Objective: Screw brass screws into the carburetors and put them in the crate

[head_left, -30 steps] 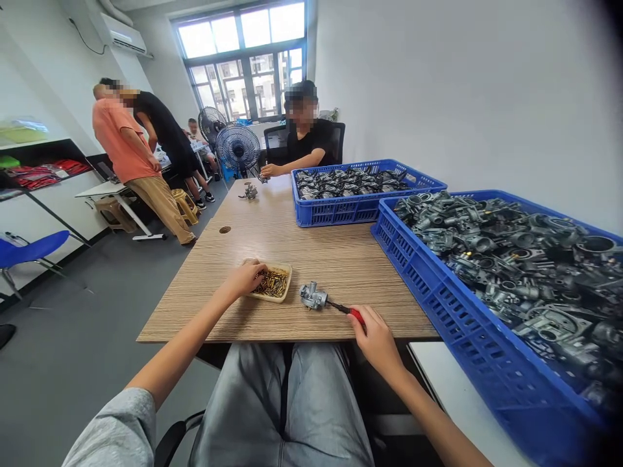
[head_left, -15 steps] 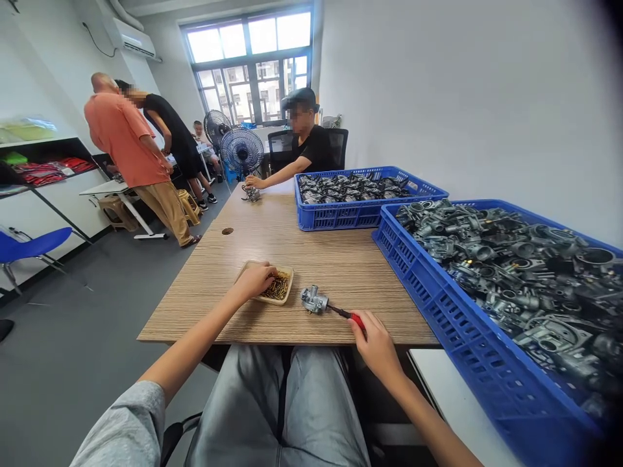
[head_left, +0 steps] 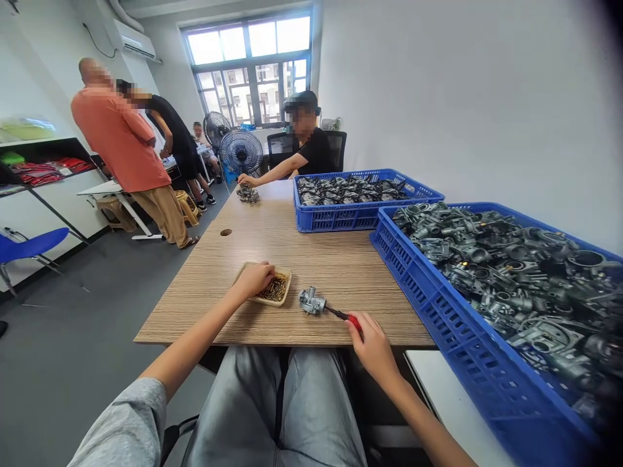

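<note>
My right hand (head_left: 372, 340) is wrapped round the red handle of a screwdriver (head_left: 354, 322). The dark shaft points left, its tip at the open end of a silver carburetor body (head_left: 311, 301) lying on the table. My left hand (head_left: 256, 279) is over a small pale tray (head_left: 288, 285) of little brass-coloured parts (head_left: 275, 289). Its fingers are bent together at the tray's far side; whatever lies between the fingertips is hidden.
Two blue crates stand on the right, a near crate (head_left: 413, 272) heaped with metal carburetor bodies and a farther crate (head_left: 335, 220) with more. Across the wooden table (head_left: 195, 311), a seated person (head_left: 318, 152) holds a metal part (head_left: 248, 194). Other people stand at back left.
My hands stay in nearly the same places, the left still at the tray. The standing person in the orange shirt has straightened and shifted left.
</note>
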`<action>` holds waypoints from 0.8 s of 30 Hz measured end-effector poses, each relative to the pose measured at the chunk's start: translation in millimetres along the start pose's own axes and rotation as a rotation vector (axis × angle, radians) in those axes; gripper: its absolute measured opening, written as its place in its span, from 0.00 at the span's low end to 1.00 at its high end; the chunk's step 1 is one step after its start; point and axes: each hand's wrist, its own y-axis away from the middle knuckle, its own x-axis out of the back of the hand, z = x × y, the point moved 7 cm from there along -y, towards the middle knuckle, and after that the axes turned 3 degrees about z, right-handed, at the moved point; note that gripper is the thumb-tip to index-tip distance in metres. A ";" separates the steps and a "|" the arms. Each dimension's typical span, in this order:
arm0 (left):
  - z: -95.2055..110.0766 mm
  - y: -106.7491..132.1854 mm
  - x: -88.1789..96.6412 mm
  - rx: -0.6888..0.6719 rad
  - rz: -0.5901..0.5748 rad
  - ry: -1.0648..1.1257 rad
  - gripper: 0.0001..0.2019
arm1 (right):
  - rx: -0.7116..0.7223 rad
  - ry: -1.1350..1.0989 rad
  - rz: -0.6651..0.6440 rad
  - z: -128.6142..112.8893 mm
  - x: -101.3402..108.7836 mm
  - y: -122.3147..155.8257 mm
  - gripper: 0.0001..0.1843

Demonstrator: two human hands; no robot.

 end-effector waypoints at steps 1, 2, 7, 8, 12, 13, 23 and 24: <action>-2.2 -1.1 0.7 0.012 0.016 0.045 0.04 | 0.003 0.002 0.003 -0.7 0.5 0.0 0.13; -4.8 -2.0 1.6 0.027 0.031 0.096 0.06 | 0.006 0.005 0.005 -1.4 0.9 -0.1 0.13; -13.6 -1.8 3.4 0.112 0.042 0.370 0.17 | 0.017 0.011 0.012 -2.8 1.4 -1.1 0.12; -14.3 -0.7 2.2 0.142 0.025 0.465 0.18 | 0.017 0.010 0.013 -2.6 1.3 -1.2 0.13; -14.9 3.7 -4.1 0.240 -0.027 0.733 0.21 | 0.021 0.012 0.019 -3.1 1.7 -1.2 0.13; -15.1 4.0 -3.8 0.235 -0.021 0.708 0.21 | 0.024 0.016 0.021 -3.5 2.0 -1.1 0.13; -15.1 9.0 13.4 0.071 0.087 0.275 0.08 | 0.012 0.005 0.008 -4.8 2.5 -1.9 0.13; -12.4 10.0 12.3 0.050 0.083 0.236 0.07 | 0.010 0.003 0.006 -5.0 2.6 -2.0 0.13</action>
